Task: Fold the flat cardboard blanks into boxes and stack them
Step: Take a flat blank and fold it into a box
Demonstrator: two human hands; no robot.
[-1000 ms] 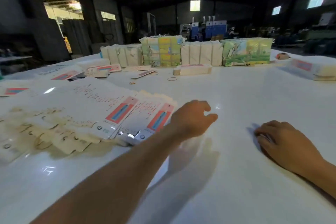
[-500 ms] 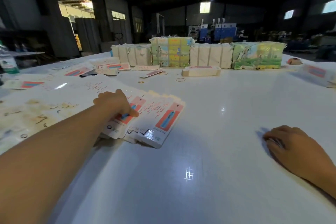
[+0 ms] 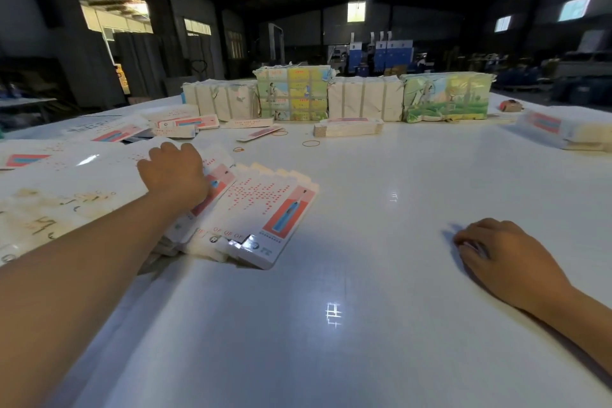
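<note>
A fanned pile of flat white cardboard blanks with red and blue print lies on the white table, left of centre. My left hand lies on top of the pile's left part with curled fingers; whether it grips a blank is hidden by the knuckles. My right hand rests palm down on the bare table at the right, fingers loosely bent, holding nothing. More blanks spread out to the far left, some stained brown.
Wrapped bundles stand in a row at the table's far side, with a short stack of blanks in front. Rubber bands lie near them. Another stack sits at the right edge. A dark warehouse surrounds the table.
My left hand swung from the bare table leftward onto the pile of blanks and settled further back on it. My right hand stayed in place on the table.
</note>
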